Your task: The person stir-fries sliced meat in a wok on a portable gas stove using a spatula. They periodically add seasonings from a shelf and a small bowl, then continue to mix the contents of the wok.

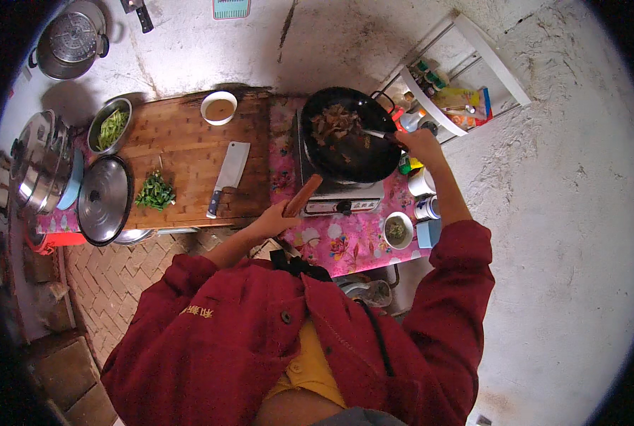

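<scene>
My left hand (275, 219) grips the brown wooden handle (307, 190) of a black wok (360, 160). The wok sits on a portable gas stove (325, 206) and holds browned pieces of food (337, 123), perhaps sliced meat, mostly on its far left side. In my right hand (422, 146) is the dark handle of a metal spatula (373, 133), whose blade reaches into the food. A second, loop-shaped handle (385, 99) stands at the wok's far right rim. The stove's burner is hidden under the wok.
Left lies a wooden cutting board (189, 160) with a cleaver (233, 166), chopped greens (155, 191) and a bowl of brown liquid (219, 108). Beyond are a bowl of shredded vegetable (112, 130) and a pot lid (104, 201). Right are a small bowl (398, 231), containers (422, 183) and a white rack (492, 61).
</scene>
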Action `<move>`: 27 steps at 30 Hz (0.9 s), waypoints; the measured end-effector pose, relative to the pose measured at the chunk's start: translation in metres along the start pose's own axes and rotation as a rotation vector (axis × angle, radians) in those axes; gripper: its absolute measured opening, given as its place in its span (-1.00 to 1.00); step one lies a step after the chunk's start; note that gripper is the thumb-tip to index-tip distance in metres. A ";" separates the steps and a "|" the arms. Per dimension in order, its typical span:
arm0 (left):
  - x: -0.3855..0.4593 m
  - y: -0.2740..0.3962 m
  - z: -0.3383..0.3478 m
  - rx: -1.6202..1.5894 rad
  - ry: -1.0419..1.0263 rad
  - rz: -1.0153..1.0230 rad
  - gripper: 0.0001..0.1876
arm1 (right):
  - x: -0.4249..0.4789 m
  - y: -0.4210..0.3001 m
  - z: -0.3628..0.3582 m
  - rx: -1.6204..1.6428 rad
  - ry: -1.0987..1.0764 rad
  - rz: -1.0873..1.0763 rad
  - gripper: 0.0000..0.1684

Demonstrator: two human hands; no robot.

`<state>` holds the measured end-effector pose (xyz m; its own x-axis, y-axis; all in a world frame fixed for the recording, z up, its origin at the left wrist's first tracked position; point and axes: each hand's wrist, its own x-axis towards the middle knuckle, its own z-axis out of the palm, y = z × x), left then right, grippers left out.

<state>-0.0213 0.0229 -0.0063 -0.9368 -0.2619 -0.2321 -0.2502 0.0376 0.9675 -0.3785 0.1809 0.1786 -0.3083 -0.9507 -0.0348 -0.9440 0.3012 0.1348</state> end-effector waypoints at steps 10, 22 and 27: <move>-0.007 0.033 -0.002 -0.132 -0.088 -0.144 -0.62 | 0.031 -0.050 -0.034 0.128 -0.130 0.550 -0.46; 0.001 0.013 -0.003 -0.045 -0.088 -0.112 -0.53 | 0.024 -0.064 -0.012 -0.070 0.198 0.262 -0.66; 0.007 -0.002 -0.005 -0.102 -0.137 -0.089 -0.56 | -0.001 -0.078 -0.010 -0.074 0.188 0.209 -0.66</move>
<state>-0.0257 0.0165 -0.0096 -0.9383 -0.1255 -0.3223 -0.3142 -0.0800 0.9460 -0.3032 0.1577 0.1780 -0.4611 -0.8679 0.1848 -0.8492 0.4920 0.1916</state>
